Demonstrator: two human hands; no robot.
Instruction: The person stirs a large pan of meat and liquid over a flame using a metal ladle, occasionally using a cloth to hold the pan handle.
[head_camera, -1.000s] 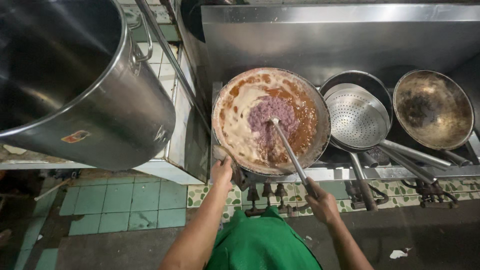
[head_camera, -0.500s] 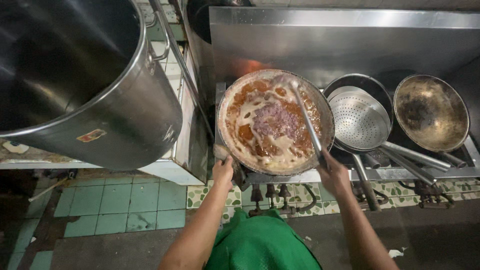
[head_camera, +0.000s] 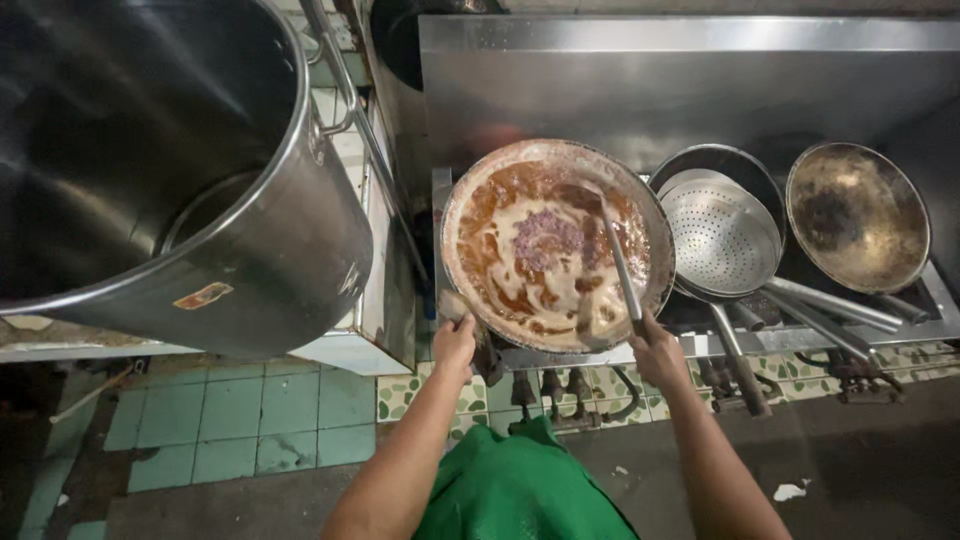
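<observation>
1. Left of the wok (head_camera: 557, 245): a big steel pot (head_camera: 170, 170).
2. Left hand (head_camera: 455, 343) grips the wok's near rim; it looks heavy, sloshy, likely hot.
3. Right hand (head_camera: 655, 345) clasps the stiff ladle (head_camera: 618, 262) by its handle.
4. Right of the wok: strainer (head_camera: 720, 235), empty pan (head_camera: 857, 215).

From my remote seat the kitchen was dim, glare streaking the steel backsplash (head_camera: 690, 90) beyond my gripped wok (head_camera: 557, 243), deep shadow filling the big pot (head_camera: 150, 150) left of it, edges bowed by wide-angle distortion.
</observation>
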